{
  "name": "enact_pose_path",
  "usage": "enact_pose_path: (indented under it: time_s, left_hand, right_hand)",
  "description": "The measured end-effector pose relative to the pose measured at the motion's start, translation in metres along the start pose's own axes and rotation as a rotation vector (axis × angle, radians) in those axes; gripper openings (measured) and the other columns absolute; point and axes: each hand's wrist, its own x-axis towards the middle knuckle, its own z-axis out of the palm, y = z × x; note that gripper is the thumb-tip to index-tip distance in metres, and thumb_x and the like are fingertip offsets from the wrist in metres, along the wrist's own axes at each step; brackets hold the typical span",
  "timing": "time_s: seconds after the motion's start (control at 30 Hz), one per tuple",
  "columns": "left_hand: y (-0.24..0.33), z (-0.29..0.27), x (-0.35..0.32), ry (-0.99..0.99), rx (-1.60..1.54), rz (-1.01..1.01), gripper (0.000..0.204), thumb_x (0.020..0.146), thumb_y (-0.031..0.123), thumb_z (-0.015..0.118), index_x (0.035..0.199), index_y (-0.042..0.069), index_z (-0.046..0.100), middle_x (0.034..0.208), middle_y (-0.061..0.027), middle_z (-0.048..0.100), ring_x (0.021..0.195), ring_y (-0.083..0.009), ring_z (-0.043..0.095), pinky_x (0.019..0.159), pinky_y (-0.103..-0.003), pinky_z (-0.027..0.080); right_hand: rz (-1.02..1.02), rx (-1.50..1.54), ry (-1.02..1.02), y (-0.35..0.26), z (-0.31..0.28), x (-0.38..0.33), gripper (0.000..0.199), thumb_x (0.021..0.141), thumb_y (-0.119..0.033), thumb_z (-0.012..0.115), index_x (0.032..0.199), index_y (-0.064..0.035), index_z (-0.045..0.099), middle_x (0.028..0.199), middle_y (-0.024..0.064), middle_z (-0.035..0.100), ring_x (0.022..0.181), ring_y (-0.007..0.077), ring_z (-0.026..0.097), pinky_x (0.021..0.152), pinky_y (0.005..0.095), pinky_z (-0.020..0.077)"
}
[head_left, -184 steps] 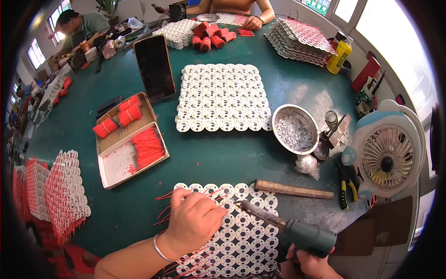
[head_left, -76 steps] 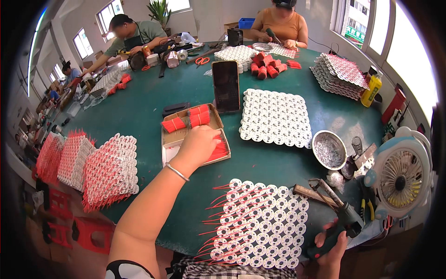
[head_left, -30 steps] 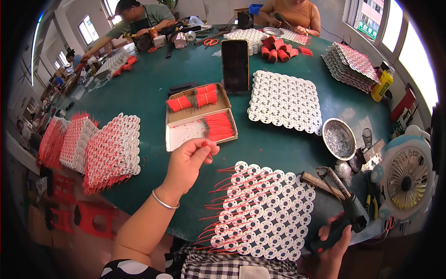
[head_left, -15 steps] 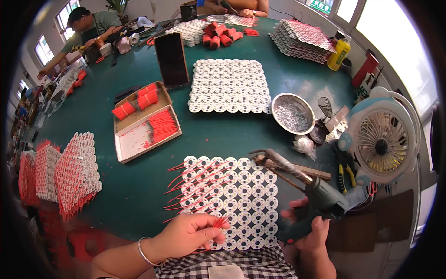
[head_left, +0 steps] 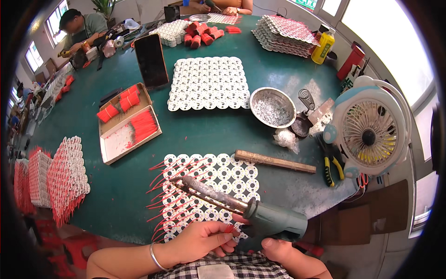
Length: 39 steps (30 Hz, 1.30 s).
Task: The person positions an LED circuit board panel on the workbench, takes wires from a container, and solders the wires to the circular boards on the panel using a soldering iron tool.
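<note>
My right hand (head_left: pixel 278 251) is wrapped round the grip of a dark green soldering gun (head_left: pixel 278 221). Its long metal barrel points left, with the tip above the left part of a panel of round white circuit boards (head_left: pixel 239 186). Thin red wires (head_left: pixel 160 188) stick out past the panel's left side and lie across its left columns. At the panel's near edge, my left hand (head_left: pixel 200 242) pinches a small bunch of short red wires (head_left: pixel 230 229) between thumb and fingers, close to the gun's handle. The panel's near right corner is hidden behind the gun and hands.
A wooden bar (head_left: pixel 276 162) lies at the panel's far right corner. Beyond are a carton of red wires (head_left: pixel 109 151), a phone (head_left: pixel 151 63), stacked white panels (head_left: pixel 209 83) and a metal bowl (head_left: pixel 273 107). Pliers (head_left: pixel 332 167) and a fan (head_left: pixel 369 135) stand right; wired panels (head_left: pixel 69 174), left.
The soldering gun has swung left from the wooden bar to over the panel. My left hand has shifted right along the near edge, still pinching wires. The whole view has turned slightly right.
</note>
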Motion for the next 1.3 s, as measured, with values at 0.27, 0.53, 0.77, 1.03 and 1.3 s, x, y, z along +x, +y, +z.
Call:
enact_pose_path:
  time_s: [0.27,0.53,0.77,1.03,1.3]
  left_hand:
    - [0.001,0.008,0.003,-0.002,0.066,0.018,0.028,0.1,0.017,0.052,0.122,0.003,0.059,0.103,-0.0063,0.068,0.089,-0.0111,0.065,0.074,-0.026,0.055]
    - [0.008,-0.018,-0.029,0.648,1.346,0.821,0.028,0.07,0.009,0.069,0.096,0.017,0.072,0.094,0.0031,0.064,0.09,-0.0179,0.06,0.077,-0.035,0.046]
    - [0.005,-0.037,-0.016,0.993,1.51,0.861,0.025,0.066,0.011,0.074,0.089,0.022,0.073,0.077,0.0068,0.051,0.084,-0.0143,0.051,0.09,-0.046,0.027]
    - [0.038,-0.05,0.004,0.978,1.667,1.037,0.015,0.073,0.015,0.069,0.087,0.018,0.07,0.073,0.0089,0.053,0.077,-0.0124,0.054,0.088,-0.044,0.027]
    - [0.024,-0.058,0.024,0.861,1.676,1.048,0.009,0.078,0.018,0.068,0.086,0.019,0.066,0.073,0.0071,0.051,0.077,-0.01,0.053,0.082,-0.038,0.031]
  right_hand:
    - [-0.034,0.104,-0.051,-0.005,0.005,-0.005,0.069,0.083,-0.039,0.069,0.136,-0.0021,0.044,0.129,0.018,0.055,0.116,0.0279,0.053,0.1,0.043,0.0413]
    - [-0.112,0.243,0.279,-0.022,-0.001,-0.011,0.064,0.08,-0.04,0.074,0.123,0.0043,0.055,0.098,0.0118,0.066,0.086,0.0223,0.064,0.075,0.0354,0.0517]
    - [0.03,-0.004,0.415,0.038,-0.063,-0.073,0.071,0.083,-0.049,0.069,0.127,0.0034,0.052,0.105,0.0114,0.064,0.077,0.0168,0.06,0.071,0.033,0.0504]
    - [-0.096,-0.361,0.341,0.005,-0.025,-0.053,0.065,0.09,-0.051,0.062,0.128,0.0008,0.053,0.1,0.0058,0.064,0.077,0.0118,0.059,0.067,0.0287,0.0493]
    - [0.097,-0.382,0.335,-0.013,-0.018,-0.05,0.054,0.089,-0.038,0.066,0.124,0.0018,0.056,0.09,0.0082,0.066,0.073,0.0135,0.059,0.065,0.0293,0.049]
